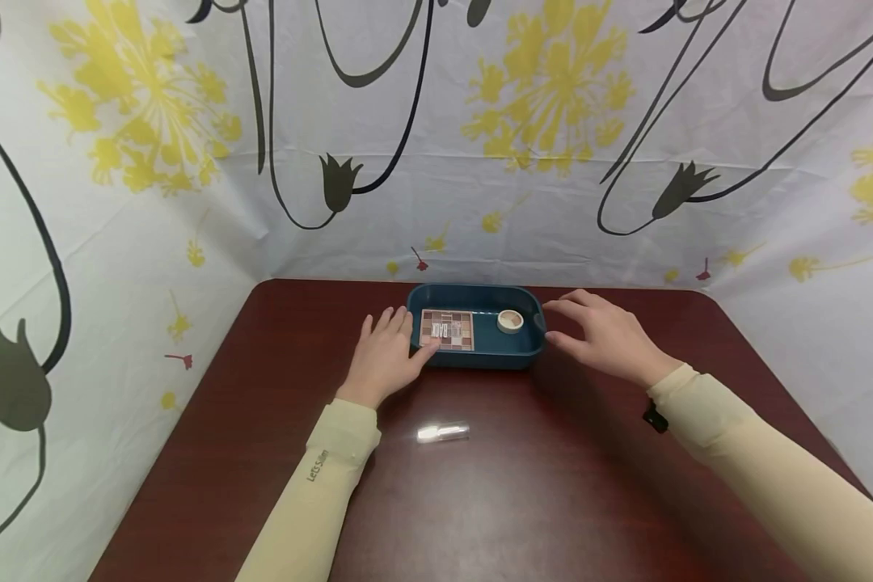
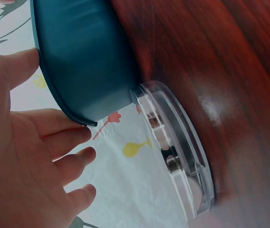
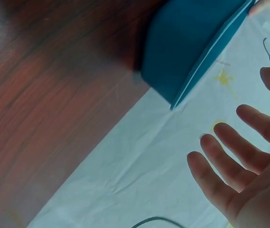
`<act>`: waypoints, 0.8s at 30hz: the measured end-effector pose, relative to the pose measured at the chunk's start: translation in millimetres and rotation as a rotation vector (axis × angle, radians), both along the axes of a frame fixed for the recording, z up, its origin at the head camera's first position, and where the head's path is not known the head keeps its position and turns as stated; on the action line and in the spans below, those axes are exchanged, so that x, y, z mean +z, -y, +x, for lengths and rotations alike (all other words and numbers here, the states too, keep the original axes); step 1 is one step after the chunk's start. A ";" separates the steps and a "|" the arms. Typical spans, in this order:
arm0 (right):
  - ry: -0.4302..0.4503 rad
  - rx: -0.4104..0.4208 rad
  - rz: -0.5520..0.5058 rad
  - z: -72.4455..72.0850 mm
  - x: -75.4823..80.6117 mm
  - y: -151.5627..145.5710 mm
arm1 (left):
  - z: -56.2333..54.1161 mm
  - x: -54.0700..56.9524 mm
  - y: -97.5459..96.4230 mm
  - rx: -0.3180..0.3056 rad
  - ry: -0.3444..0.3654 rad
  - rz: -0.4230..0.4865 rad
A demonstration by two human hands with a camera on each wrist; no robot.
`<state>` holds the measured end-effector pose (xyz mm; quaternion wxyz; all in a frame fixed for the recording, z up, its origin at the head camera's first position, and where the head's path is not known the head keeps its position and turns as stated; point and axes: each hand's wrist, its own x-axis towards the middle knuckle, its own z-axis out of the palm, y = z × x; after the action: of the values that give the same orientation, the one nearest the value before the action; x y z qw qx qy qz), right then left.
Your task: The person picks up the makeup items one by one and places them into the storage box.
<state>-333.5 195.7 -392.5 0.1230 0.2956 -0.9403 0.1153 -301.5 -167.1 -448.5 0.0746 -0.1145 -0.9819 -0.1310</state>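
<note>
Cream-cuffed left hand (image 1: 381, 356): loose, thumb touching the tray (image 1: 480, 360) at its rim, no firm hold. Right hand (image 1: 602, 331): relaxed, holding nothing, just off the right end. Tray sits near the far edge of the table (image 1: 524, 461); 1 palette (image 1: 447, 330) and 1 pot (image 1: 510, 322) inside, apart. Lifted by 1 end, tray would probably tilt, both slide; pushed forward, may overrun the edge. Clear case (image 2: 177, 154) by left end could get knocked.

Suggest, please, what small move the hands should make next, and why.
I would probably ease the right hand inward to the near end of the blue tray: the left hand is touching the tray at its other end, while the right wrist view shows the right hand open and apart from it.
</note>
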 end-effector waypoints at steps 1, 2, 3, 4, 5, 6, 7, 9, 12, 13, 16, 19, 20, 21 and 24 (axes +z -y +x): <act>0.002 -0.007 -0.002 1.0 -0.2 -3.1 | 0.2 -0.1 0.0 -0.001 0.000 0.000; 0.004 -0.013 -0.006 1.7 -0.3 -6.4 | 0.2 -0.3 0.0 -0.002 -0.001 0.000; 0.005 -0.020 -0.009 2.6 -0.3 -9.6 | 0.2 -0.4 -0.1 -0.002 -0.004 0.002; 0.006 -0.026 -0.012 3.4 -0.2 -12.9 | 0.1 -0.5 -0.1 -0.002 -0.005 -0.001; 0.006 -0.032 -0.016 4.2 -0.2 -16.3 | -0.2 -0.8 -0.1 -0.003 -0.008 -0.001; 0.009 -0.039 -0.020 5.2 0.0 -19.7 | -0.4 -1.0 0.0 -0.004 -0.011 0.000; 0.012 -0.047 -0.026 5.9 0.3 -23.1 | -0.7 -1.3 0.0 -0.006 -0.011 0.000; 0.025 -0.063 -0.032 7.6 0.5 -29.3 | -1.3 -1.7 0.1 -0.007 -0.011 0.002; 0.054 -0.084 -0.030 10.1 -0.5 -37.6 | -1.7 -1.9 0.4 -0.006 -0.005 0.001; 0.063 -0.091 -0.026 11.1 -1.3 -40.2 | -1.9 -2.0 0.4 -0.006 -0.004 0.000; 0.082 -0.115 -0.010 14.3 -5.3 -49.0 | -2.1 -2.1 0.1 -0.004 -0.002 -0.002; 0.098 -0.142 -0.002 17.3 -10.6 -58.4 | -2.3 -2.8 -0.2 -0.005 -0.001 0.000; 0.106 -0.149 0.000 18.5 -12.3 -61.6 | -2.4 -3.2 -0.1 -0.005 0.000 -0.004; 0.115 -0.154 0.001 19.7 -13.8 -64.6 | -2.4 -3.3 -0.1 -0.004 0.001 -0.007; 0.142 -0.162 0.010 24.2 -17.8 -73.4 | -2.0 -3.4 0.2 -0.003 -0.001 -0.006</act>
<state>-309.3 269.1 -410.2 0.0636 0.2102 -0.9681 0.1208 -303.6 -167.3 -451.9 0.0745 -0.1164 -0.9821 -0.1281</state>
